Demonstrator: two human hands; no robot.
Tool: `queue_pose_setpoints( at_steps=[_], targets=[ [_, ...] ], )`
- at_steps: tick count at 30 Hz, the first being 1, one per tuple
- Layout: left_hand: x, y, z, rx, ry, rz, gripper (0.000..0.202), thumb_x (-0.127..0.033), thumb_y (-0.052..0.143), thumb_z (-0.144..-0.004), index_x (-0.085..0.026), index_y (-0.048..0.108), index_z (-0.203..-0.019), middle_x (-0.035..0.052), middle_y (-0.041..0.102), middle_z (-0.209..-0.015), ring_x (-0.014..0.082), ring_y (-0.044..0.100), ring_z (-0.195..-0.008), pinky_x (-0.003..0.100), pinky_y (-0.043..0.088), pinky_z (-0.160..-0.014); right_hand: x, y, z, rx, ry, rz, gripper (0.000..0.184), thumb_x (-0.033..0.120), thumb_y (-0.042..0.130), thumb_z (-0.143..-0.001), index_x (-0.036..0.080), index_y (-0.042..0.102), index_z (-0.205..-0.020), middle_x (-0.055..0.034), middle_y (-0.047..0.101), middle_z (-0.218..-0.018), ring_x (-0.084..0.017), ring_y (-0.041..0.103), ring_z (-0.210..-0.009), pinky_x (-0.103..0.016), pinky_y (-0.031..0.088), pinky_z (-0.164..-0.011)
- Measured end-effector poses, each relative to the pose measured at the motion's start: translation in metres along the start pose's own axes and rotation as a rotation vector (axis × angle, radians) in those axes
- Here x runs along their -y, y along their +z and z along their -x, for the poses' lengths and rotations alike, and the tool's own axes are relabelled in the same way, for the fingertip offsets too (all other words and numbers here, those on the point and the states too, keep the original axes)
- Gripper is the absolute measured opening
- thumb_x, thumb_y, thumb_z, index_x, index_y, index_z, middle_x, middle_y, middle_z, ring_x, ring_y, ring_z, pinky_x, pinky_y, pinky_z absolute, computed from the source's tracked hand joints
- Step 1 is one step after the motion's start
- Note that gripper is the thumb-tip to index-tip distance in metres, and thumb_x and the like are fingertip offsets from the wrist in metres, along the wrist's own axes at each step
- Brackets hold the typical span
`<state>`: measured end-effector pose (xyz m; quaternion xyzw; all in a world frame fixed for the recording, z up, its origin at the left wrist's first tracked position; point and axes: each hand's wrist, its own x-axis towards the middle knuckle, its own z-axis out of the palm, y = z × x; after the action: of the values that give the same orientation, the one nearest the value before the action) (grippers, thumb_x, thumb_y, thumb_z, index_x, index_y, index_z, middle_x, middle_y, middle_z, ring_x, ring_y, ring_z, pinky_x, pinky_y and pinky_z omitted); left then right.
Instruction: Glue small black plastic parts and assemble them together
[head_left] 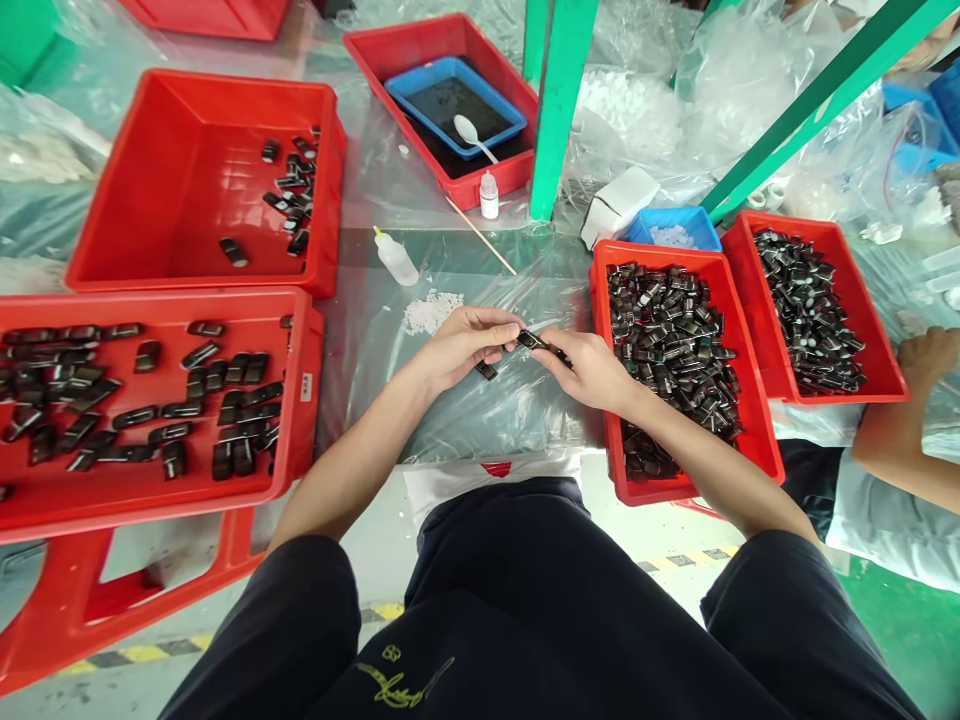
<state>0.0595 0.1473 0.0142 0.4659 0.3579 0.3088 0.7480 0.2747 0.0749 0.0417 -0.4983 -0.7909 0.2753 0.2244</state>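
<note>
Between my two hands, over the plastic-covered table, is a small glossy black part [530, 340]. My left hand [472, 345] pinches its left end with thumb and fingers. The fingers of my right hand [585, 365] are closed on its right side, and more black shows under them. Another black part [486, 370] lies just below my left fingertips; whether they touch it I cannot tell. A small heap of white pieces [433, 312] sits on the table, left of and above my left hand.
Red bins of black parts stand at left [315, 370] and right [765, 455]. A squeeze bottle [396, 258], a thin stick [481, 236] and a small white bottle [489, 197] lie beyond my hands. A green post [555, 120] rises behind. Another person's arm [911, 410] is at far right.
</note>
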Motion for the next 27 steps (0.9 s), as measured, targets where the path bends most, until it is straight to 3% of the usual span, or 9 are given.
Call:
queue_pose_setpoints(
  at_steps=[7, 9, 11, 15, 19, 21, 23, 25, 27],
  targets=[
    [0.003, 0.002, -0.002, 0.078, -0.075, 0.052, 0.049, -0.054, 0.101, -0.057, -0.017, 0.082, -0.083, 0.0032, 0.064, -0.063, 0.011, 0.053, -0.054, 0.024, 0.036, -0.046, -0.003, 0.001, 0.001, -0.015, -0.021, 0.048, 0.026, 0.038, 0.046, -0.111, 0.023, 0.049, -0.09, -0.002, 0.055, -0.077, -0.018, 0.044, -0.065, -0.03, 0.029, -0.065],
    [0.007, 0.009, 0.0, 0.023, -0.003, 0.007, 0.049, -0.059, 0.098, -0.062, -0.016, 0.081, -0.08, 0.0031, 0.064, -0.062, 0.0103, 0.052, -0.053, 0.024, 0.036, -0.046, -0.004, 0.001, -0.001, -0.044, -0.013, 0.026, 0.031, 0.042, 0.046, -0.111, 0.023, 0.047, -0.087, -0.0004, 0.052, -0.074, -0.016, 0.042, -0.063, -0.03, 0.028, -0.064],
    [0.011, 0.018, 0.002, -0.102, 0.164, -0.086, 0.049, -0.063, 0.092, -0.07, -0.016, 0.078, -0.075, 0.0028, 0.065, -0.063, 0.0091, 0.049, -0.052, 0.025, 0.037, -0.047, -0.003, 0.001, -0.003, -0.081, 0.006, -0.054, 0.038, 0.051, 0.05, -0.109, 0.023, 0.046, -0.083, 0.0014, 0.049, -0.071, -0.014, 0.039, -0.062, -0.029, 0.029, -0.063],
    [0.014, 0.029, 0.006, -0.21, 0.457, -0.205, 0.047, -0.061, 0.091, -0.073, -0.017, 0.075, -0.07, 0.0011, 0.067, -0.066, 0.0099, 0.052, -0.057, 0.025, 0.042, -0.054, 0.009, 0.0, -0.007, -0.052, 0.136, -0.49, 0.054, 0.07, 0.065, -0.097, 0.023, 0.047, -0.078, 0.0044, 0.046, -0.067, -0.011, 0.039, -0.058, -0.026, 0.031, -0.055],
    [0.012, 0.025, 0.005, -0.355, 0.584, -0.204, 0.048, -0.065, 0.086, -0.079, -0.019, 0.074, -0.075, 0.001, 0.069, -0.072, 0.0121, 0.057, -0.065, 0.027, 0.047, -0.062, 0.019, 0.0, -0.009, 0.114, 0.483, -1.062, 0.059, 0.08, 0.068, -0.088, 0.022, 0.057, -0.091, 0.0072, 0.047, -0.066, -0.007, 0.036, -0.044, -0.022, 0.018, -0.039],
    [0.012, 0.024, 0.006, -0.336, 0.609, -0.246, 0.048, -0.066, 0.084, -0.081, -0.02, 0.074, -0.077, 0.0029, 0.072, -0.08, 0.0132, 0.059, -0.069, 0.028, 0.047, -0.064, 0.019, 0.001, -0.011, 0.117, 0.63, -1.218, 0.06, 0.081, 0.064, -0.09, 0.021, 0.058, -0.092, 0.0056, 0.052, -0.067, -0.008, 0.04, -0.043, -0.021, 0.016, -0.035],
    [0.015, 0.027, 0.008, -0.236, 0.619, -0.351, 0.045, -0.064, 0.083, -0.084, -0.02, 0.075, -0.08, 0.0061, 0.075, -0.093, 0.0157, 0.064, -0.078, 0.03, 0.049, -0.069, 0.018, 0.002, -0.013, 0.113, 0.72, -1.291, 0.059, 0.08, 0.059, -0.094, 0.021, 0.056, -0.089, 0.003, 0.058, -0.067, -0.01, 0.048, -0.043, -0.021, 0.017, -0.032],
    [0.017, 0.032, 0.011, -0.14, 0.634, -0.475, 0.039, -0.059, 0.081, -0.088, -0.02, 0.078, -0.087, 0.0091, 0.076, -0.106, 0.0193, 0.069, -0.092, 0.033, 0.051, -0.08, 0.016, 0.004, -0.014, 0.116, 0.756, -1.322, 0.058, 0.078, 0.06, -0.094, 0.021, 0.056, -0.087, 0.0024, 0.058, -0.065, -0.012, 0.055, -0.045, -0.021, 0.021, -0.03],
    [0.018, 0.033, 0.013, -0.116, 0.651, -0.557, 0.032, -0.054, 0.077, -0.093, -0.021, 0.08, -0.096, 0.0103, 0.076, -0.116, 0.0219, 0.069, -0.105, 0.035, 0.052, -0.089, 0.016, 0.004, -0.013, 0.103, 0.74, -1.328, 0.056, 0.076, 0.069, -0.09, 0.021, 0.057, -0.085, 0.0035, 0.057, -0.063, -0.012, 0.058, -0.047, -0.02, 0.023, -0.03]
  ],
)
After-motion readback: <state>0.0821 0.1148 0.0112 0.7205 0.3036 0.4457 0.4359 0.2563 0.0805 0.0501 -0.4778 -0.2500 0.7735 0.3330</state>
